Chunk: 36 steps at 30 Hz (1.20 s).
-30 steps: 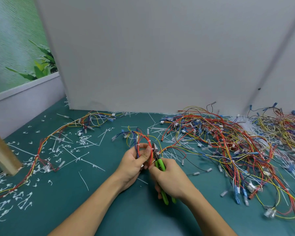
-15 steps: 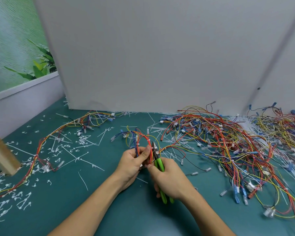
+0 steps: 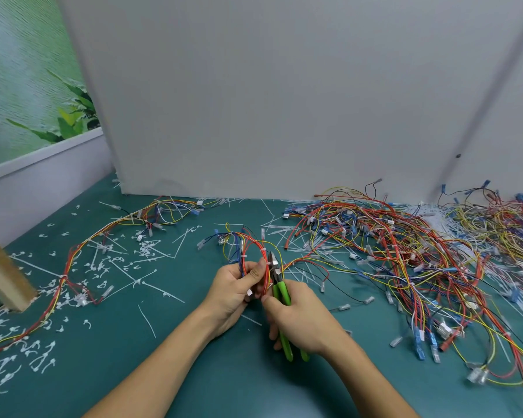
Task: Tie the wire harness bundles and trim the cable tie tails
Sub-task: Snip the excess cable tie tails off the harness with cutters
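Left of the harness pile [image 3: 405, 260], little has moved: the left hand [image 3: 231, 289] still pinches the red-wired harness bundle [image 3: 244, 257], the right hand [image 3: 302, 321] stays curled round green-handled side cutters [image 3: 281, 292] nosed against it, so trimming seems pending.

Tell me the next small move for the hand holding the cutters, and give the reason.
Probably tip the cutters toward the wire bundle and snip the tie tail flush. The right hand holds their green handles, nose up beside the red wires that the left hand grips. The tail itself is too small to see.
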Each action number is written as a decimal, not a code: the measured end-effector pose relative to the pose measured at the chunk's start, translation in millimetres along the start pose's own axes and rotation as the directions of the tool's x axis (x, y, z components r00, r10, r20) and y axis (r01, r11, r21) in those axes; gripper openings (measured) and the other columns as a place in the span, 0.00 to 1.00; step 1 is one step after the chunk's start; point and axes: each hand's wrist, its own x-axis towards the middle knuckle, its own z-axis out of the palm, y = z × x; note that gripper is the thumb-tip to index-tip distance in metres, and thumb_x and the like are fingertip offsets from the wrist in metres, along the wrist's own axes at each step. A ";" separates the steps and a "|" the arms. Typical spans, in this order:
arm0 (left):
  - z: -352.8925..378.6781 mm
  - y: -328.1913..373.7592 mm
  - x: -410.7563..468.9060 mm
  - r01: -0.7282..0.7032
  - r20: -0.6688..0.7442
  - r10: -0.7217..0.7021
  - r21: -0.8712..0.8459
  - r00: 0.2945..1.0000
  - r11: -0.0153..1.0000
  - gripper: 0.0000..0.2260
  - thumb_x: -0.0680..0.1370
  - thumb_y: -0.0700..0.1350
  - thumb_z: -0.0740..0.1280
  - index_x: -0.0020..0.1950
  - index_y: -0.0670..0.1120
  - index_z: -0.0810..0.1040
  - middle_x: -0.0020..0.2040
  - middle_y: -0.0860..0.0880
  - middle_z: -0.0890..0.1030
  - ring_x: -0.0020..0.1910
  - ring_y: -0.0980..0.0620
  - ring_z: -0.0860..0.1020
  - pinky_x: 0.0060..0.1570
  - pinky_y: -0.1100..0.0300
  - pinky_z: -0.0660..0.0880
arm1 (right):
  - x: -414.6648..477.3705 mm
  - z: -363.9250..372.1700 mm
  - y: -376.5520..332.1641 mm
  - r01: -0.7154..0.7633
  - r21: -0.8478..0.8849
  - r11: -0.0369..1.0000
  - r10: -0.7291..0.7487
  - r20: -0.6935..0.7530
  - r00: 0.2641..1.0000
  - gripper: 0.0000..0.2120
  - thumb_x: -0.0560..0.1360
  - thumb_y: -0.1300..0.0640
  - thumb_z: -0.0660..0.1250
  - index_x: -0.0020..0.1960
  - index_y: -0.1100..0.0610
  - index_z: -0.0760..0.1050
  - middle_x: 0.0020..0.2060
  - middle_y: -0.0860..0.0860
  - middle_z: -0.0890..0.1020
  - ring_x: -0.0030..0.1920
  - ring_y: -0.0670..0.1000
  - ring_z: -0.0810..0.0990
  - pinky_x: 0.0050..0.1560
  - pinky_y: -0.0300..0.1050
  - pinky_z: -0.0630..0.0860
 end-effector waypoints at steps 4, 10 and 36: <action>0.6 0.1 -0.1 -0.003 0.004 0.003 -0.002 1.000 1.000 0.13 0.75 0.49 0.70 0.33 0.44 0.83 0.29 0.46 0.75 0.27 0.53 0.70 0.30 0.63 0.69 | -0.9 -0.1 0.7 -0.003 -0.049 0.999 0.001 -0.048 0.999 0.13 0.80 0.50 0.61 0.50 0.61 0.71 0.28 0.55 0.78 0.23 0.55 0.80 0.31 0.61 0.82; 2.1 -1.1 -2.1 -0.057 0.017 0.057 0.005 0.998 0.998 0.11 0.76 0.47 0.68 0.34 0.47 0.82 0.29 0.50 0.76 0.27 0.56 0.71 0.30 0.66 0.70 | 1.0 1.3 2.5 -0.001 -0.076 0.997 -0.006 -0.101 0.995 0.16 0.80 0.48 0.63 0.49 0.62 0.71 0.31 0.56 0.76 0.23 0.57 0.79 0.28 0.66 0.79; 3.8 -1.0 -5.3 -0.142 0.005 0.143 0.141 0.990 0.980 0.09 0.76 0.47 0.66 0.40 0.42 0.77 0.29 0.53 0.73 0.28 0.56 0.67 0.31 0.65 0.66 | 2.7 -1.6 4.7 0.005 -0.169 0.986 -0.021 -0.091 0.996 0.14 0.81 0.47 0.62 0.43 0.54 0.68 0.30 0.53 0.78 0.24 0.57 0.81 0.24 0.50 0.77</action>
